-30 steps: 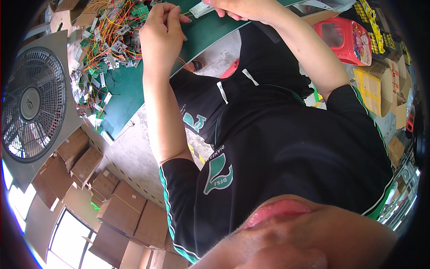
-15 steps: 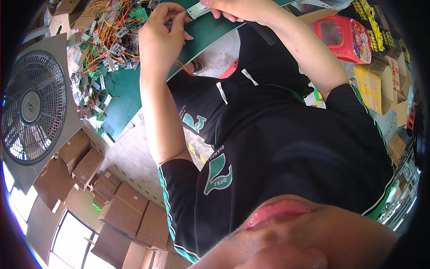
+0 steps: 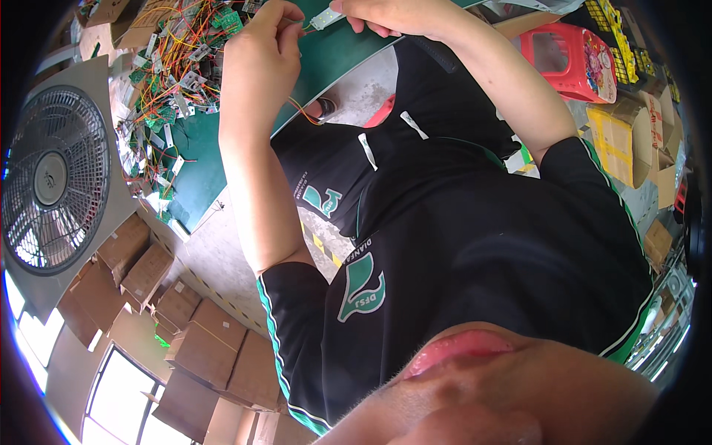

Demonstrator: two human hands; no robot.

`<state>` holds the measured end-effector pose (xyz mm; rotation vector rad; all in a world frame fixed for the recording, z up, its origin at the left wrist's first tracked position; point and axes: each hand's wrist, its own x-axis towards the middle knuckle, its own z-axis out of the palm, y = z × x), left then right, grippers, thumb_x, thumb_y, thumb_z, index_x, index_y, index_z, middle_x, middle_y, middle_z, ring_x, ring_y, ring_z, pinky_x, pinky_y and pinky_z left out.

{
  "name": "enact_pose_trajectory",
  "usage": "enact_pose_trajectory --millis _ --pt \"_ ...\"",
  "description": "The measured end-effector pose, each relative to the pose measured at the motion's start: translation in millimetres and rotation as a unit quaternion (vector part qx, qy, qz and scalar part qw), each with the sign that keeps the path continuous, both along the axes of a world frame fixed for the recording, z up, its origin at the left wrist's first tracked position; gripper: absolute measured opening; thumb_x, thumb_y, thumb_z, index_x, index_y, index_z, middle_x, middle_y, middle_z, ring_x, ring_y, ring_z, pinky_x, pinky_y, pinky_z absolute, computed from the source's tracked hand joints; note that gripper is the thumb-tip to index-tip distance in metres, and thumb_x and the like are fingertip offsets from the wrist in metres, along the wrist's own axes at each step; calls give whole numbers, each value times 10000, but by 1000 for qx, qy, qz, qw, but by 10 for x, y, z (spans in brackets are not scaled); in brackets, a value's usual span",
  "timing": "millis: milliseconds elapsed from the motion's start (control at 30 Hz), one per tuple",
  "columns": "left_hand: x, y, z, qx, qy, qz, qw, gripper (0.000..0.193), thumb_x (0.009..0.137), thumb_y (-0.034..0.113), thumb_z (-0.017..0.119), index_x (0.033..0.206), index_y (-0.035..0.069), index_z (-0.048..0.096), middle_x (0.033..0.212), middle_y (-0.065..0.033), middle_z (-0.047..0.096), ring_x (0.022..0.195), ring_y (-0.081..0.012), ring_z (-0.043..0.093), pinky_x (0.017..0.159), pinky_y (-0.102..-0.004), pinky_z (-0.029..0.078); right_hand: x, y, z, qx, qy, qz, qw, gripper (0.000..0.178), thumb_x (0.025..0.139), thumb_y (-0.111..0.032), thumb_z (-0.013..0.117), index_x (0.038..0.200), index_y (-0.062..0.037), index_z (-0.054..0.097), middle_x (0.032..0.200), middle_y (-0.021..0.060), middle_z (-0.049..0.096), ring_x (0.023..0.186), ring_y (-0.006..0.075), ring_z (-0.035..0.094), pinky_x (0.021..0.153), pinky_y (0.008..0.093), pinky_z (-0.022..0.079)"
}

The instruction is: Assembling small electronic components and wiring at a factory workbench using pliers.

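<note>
At the top of the head view, over the green table (image 3: 337,55), my right hand (image 3: 393,15) pinches one end of a small white board with light dots (image 3: 325,18), which looks like an LED module. To the left of the board is my left hand (image 3: 263,52), thumb and fingers pressed together. A thin wire-like line shows between its fingertips and the board, too small to make out clearly. A large tangle of orange and red wires with small boards (image 3: 174,74) lies beside my left hand. An orange wire (image 3: 302,111) loops past the table edge by my left wrist.
A grey fan (image 3: 55,178) stands at the left. Brown cardboard boxes (image 3: 208,345) are stacked at the lower left. A red plastic stool (image 3: 552,59), a yellow-taped carton (image 3: 619,144) and yellow crates (image 3: 615,37) stand at the right.
My left hand has shifted slightly left, away from the white board. The board, in my right hand, has hardly moved.
</note>
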<state>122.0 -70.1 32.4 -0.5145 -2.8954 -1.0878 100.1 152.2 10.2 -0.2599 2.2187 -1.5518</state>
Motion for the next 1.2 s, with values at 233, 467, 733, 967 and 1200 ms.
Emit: enact_pose_trajectory --millis 233,467,733,967,1200 --pt "-40 -81 -165 -25 67 -81 994 139 942 31 631 1039 45 729 909 -112 731 695 -176 666 665 -316 531 13 18 41 8 -7 -7 1000 233 1040 -193 625 881 -25 598 716 32 645 551 96 561 490 294 446" --pt "-48 -21 -260 -55 144 -43 987 131 912 107 714 1027 58 754 918 -115 728 682 -235 657 669 -355 540 -4 21 -52 -19 -11 -7 1000 235 1034 -185 630 866 -26 589 712 35 644 538 94 560 474 294 440" --pt "-71 25 -360 -5 165 -13 986 117 860 123 774 946 44 761 914 -104 735 751 -266 682 710 -362 552 -27 11 -8 -10 -1 -16 1000 242 1028 -184 634 854 -21 592 704 32 646 528 98 564 471 294 438" --pt "-63 -22 -331 -22 165 -20 986 203 834 170 824 1013 85 781 926 -77 744 676 -184 657 653 -326 538 -42 0 -3 19 16 -16 1000 291 1019 -200 652 804 -9 607 674 43 657 514 103 585 460 298 444" --pt "-28 -4 -189 -91 70 -1 993 272 836 183 816 1088 93 769 1017 -78 751 713 -201 665 700 -329 554 -34 -22 62 73 51 -17 996 293 992 -214 680 829 23 626 660 100 651 550 155 618 504 347 474"
